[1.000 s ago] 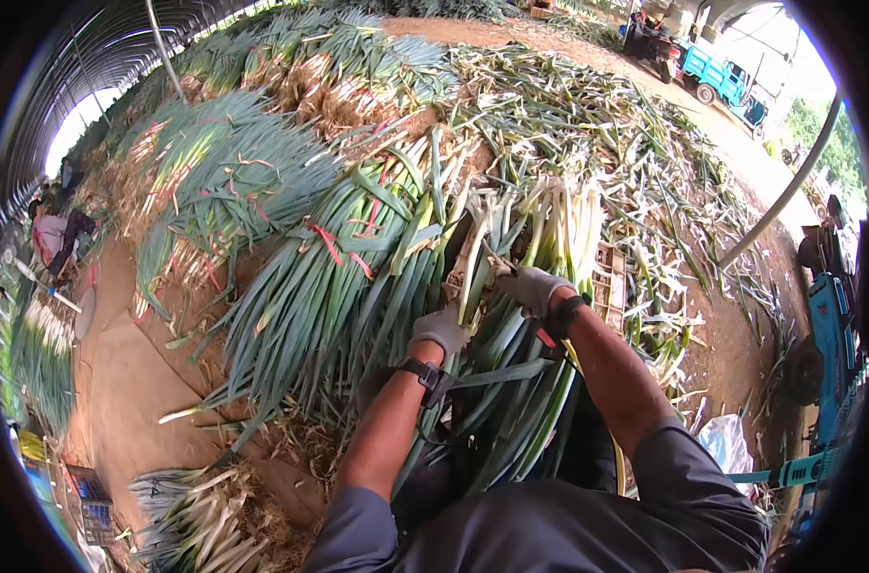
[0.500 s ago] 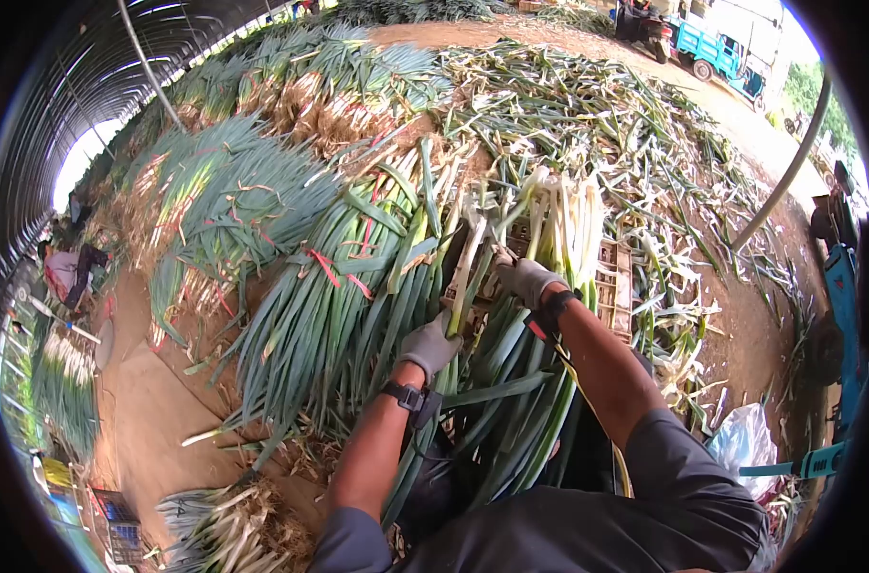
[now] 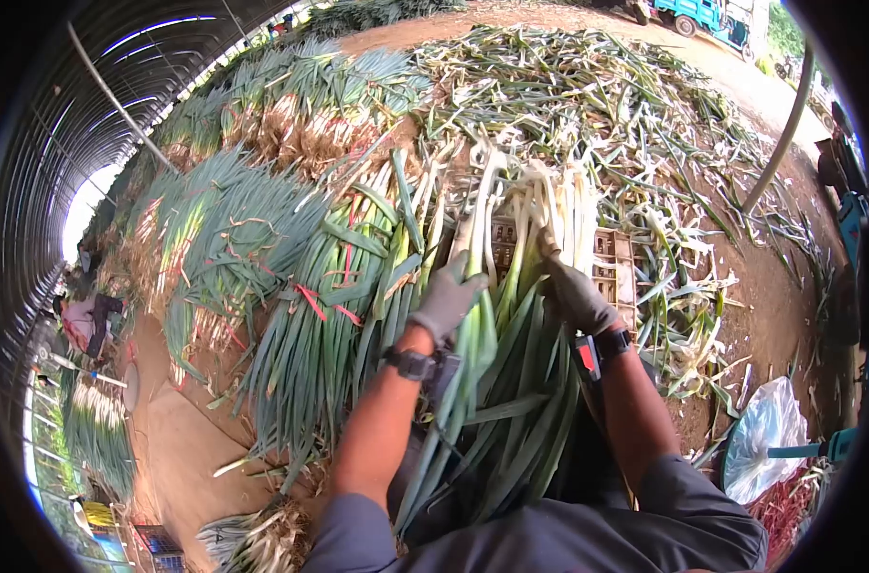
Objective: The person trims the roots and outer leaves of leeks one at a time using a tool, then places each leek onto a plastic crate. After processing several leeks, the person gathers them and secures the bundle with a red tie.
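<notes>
My left hand [image 3: 450,298], gloved in grey, is closed around the green part of a long green onion [image 3: 490,177], whose white stalk points away from me. My right hand [image 3: 579,294], also gloved, has its fingers pressed together on a stalk in the bundle of green onions [image 3: 578,205] to its left and front. That bundle lies with white ends away and green leaves [image 3: 520,411] toward my lap. Beneath it is a light slatted plastic crate [image 3: 614,277]. A red and black device [image 3: 587,356] sits at my right wrist.
Green onions tied with red ribbon [image 3: 310,301] lie to the left, with more bundles [image 3: 300,115] behind. Trimmed leaves [image 3: 587,86] cover the ground ahead and right. A clear plastic bag [image 3: 769,435] is at lower right. A pole [image 3: 783,143] leans at right; a person [image 3: 90,320] sits far left.
My left hand has moved away from me, and the green onion in it has shifted forward. My right hand has moved right, onto the bundle. The view has turned slightly.
</notes>
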{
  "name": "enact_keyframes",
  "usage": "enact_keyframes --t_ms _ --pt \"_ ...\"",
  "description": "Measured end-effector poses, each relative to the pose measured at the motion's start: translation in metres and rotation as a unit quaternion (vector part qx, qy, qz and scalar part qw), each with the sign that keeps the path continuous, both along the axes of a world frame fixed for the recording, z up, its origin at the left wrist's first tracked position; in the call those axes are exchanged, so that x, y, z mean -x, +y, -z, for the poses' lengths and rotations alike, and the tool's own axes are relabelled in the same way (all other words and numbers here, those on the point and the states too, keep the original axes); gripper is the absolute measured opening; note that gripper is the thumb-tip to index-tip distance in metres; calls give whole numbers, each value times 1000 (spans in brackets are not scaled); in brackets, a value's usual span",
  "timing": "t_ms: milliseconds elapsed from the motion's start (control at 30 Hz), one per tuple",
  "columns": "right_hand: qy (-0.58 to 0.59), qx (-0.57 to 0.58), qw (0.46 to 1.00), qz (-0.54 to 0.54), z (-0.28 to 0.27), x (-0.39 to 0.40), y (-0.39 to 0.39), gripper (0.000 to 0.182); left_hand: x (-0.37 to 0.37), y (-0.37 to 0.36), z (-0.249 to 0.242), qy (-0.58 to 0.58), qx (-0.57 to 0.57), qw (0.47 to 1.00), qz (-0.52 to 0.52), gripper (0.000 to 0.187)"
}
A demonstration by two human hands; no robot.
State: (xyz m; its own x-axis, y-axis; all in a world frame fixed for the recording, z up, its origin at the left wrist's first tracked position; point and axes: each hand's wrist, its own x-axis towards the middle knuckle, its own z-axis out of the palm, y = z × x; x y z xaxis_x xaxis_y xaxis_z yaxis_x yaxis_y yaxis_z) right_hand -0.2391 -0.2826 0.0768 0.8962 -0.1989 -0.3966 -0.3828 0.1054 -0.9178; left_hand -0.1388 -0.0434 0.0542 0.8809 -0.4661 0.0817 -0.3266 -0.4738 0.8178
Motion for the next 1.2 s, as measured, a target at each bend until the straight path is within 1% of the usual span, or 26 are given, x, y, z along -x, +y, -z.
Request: enact_keyframes --t_ms 33,67,133,167,200,267,300,333,367,400,433,467,533,567,600,667,700,800,833,867,933,967,1067,1100,1133,1200 --pt "-26 -40 999 17 25 -9 -10 63 -8 -15 19 27 1 1000 -10 62" --pt "-54 -76 995 25 35 -12 -12 64 -12 -25 38 56 0 998 -21 60" --pt "-34 -21 996 -75 20 -13 -9 60 -3 -36 45 141 -180 974 9 60" --pt "-18 -4 996 -92 8 -13 -1 59 0 -30 67 66 -159 984 53 62" --pt "1 13 994 -109 -1 -12 9 58 -1 -26 68 36 -151 986 55 56" --pt "-24 13 991 -134 27 -19 16 60 -14 -7 67 115 -181 974 -73 54" --pt "-15 33 988 -148 32 -18 21 61 -15 0 58 111 -174 968 -142 50" --pt "-7 54 985 -161 35 -18 27 62 -23 17 75 2 -153 977 -148 45" --pt "3 50 984 -173 36 -19 31 59 -32 25 78 -1 -261 952 -160 42" --pt "12 48 981 -185 23 -17 36 56 -41 29 78 -5 -363 916 -169 39" --pt "20 48 979 -197 13 -17 39 53 -53 38 96 -44 -404 900 -158 39" --pt "21 37 980 -197 8 -18 40 55 -65 47 116 -81 -444 880 -146 40" --pt "26 14 981 -190 6 -19 41 57 -72 52 135 -148 -497 844 -137 39" --pt "28 5 981 -193 13 -22 41 61 -75 53 144 -179 -511 828 -143 39" --pt "37 25 980 -193 11 -23 40 61 -79 49 147 -211 -522 813 -150 39" --pt "57 68 977 -193 4 -22 40 62 -91 35 153 -153 -503 829 -192 43" --pt "60 48 978 -193 -6 -19 38 69 -95 27 152 -122 -491 836 -213 46" --pt "49 16 980 -191 4 -20 36 68 -100 18 144 -55 -485 838 -245 49" --pt "40 14 980 -192 10 -22 36 68 -105 18 138 -13 -474 844 -250 52" --pt "63 21 978 -200 10 -22 33 69 -110 24 130 16 -471 853 -225 52" --pt "102 34 971 -215 -17 -21 30 71 -118 31 103 71 -463 866 -178 52" --pt "102 35 971 -215 -20 -22 30 71 -117 32 105 58 -471 866 -158 53" --pt "89 31 973 -211 -17 -21 34 73 -104 40 147 -76 -506 840 -179 58" --pt "73 29 975 -207 -10 -21 36 72 -100 36 146 -120 -513 827 -195 63" --pt "58 29 977 -202 -7 -21 36 72 -105 34 141 -65 -511 838 -179 63" --pt "70 31 974 -215 -9 -18 35 69 -118 33 126 48 -503 850 -146 65"
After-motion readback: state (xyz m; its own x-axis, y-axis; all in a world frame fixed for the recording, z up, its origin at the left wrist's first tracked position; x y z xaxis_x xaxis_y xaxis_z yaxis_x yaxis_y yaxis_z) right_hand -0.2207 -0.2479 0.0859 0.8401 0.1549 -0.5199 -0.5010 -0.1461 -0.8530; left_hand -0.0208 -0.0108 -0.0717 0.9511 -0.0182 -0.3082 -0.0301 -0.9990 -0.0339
